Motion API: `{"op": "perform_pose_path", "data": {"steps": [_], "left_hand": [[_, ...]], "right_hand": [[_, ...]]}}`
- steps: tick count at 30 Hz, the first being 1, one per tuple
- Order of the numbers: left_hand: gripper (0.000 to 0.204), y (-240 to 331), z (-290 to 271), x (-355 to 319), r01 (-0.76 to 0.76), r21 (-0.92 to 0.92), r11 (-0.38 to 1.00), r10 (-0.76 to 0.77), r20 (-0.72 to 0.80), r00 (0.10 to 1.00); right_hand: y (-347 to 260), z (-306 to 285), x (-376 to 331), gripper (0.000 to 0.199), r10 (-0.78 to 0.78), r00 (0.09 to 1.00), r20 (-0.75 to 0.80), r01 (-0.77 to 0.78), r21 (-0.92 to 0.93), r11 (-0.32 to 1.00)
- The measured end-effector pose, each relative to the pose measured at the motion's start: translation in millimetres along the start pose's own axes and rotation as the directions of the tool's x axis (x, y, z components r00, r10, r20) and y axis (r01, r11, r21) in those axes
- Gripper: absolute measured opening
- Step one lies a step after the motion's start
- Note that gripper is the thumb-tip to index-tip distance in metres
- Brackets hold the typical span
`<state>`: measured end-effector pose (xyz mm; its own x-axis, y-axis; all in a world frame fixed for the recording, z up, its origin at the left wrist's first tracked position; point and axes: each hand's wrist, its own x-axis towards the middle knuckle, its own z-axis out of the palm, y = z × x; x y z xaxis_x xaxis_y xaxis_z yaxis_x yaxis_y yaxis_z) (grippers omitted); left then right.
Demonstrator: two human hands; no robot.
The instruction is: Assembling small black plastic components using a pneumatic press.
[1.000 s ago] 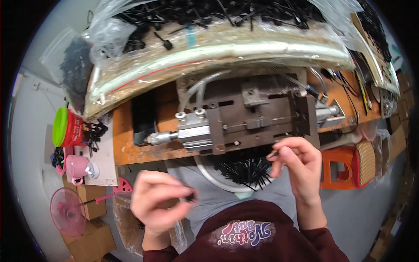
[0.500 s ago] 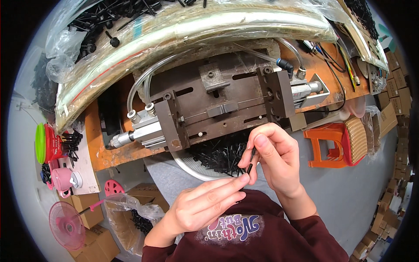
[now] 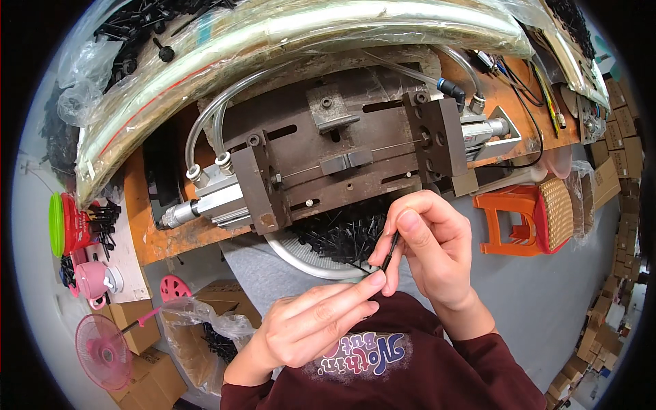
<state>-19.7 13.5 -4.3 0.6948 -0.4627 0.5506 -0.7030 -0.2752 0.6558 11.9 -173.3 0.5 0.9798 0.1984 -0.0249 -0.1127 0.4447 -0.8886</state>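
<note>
My right hand (image 3: 430, 256) pinches a thin black pin (image 3: 389, 254) between thumb and fingers, just below the metal press fixture (image 3: 342, 164). My left hand (image 3: 314, 324) reaches up from the lower left, and its fingertips touch the lower end of the same pin. Right behind both hands sits a white bowl (image 3: 297, 256) filled with several black pins (image 3: 338, 236), on my lap under the bench edge.
The fixture with air cylinders (image 3: 205, 201) and clear hoses is bolted to an orange bench (image 3: 147, 236). Plastic-wrapped bundles (image 3: 273, 41) lie behind it. An orange stool (image 3: 526, 219) stands at the right. At the left are a pink fan (image 3: 102, 352), cardboard boxes (image 3: 147, 372) and a plastic bag (image 3: 205, 321).
My left hand rose from my lap to meet the right hand at the pin. The view shifted closer to the fixture.
</note>
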Motion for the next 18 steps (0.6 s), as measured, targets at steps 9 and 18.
{"op": "perform_pose_path", "data": {"steps": [9, 18], "left_hand": [[0.027, -1.2, 0.3, -2.8, 0.010, -0.009, 1.000, -0.010, -0.001, 1.000], [0.026, -1.2, -1.7, -2.1, 0.024, -0.022, 0.999, -0.023, 0.017, 1.000]], "right_hand": [[3.0, 2.7, -4.9, 0.015, -0.038, 0.999, -0.024, 0.037, -0.056, 0.998], [1.4, 4.0, -7.1, 0.013, -0.028, 1.000, 0.003, 0.029, -0.092, 0.995]]}}
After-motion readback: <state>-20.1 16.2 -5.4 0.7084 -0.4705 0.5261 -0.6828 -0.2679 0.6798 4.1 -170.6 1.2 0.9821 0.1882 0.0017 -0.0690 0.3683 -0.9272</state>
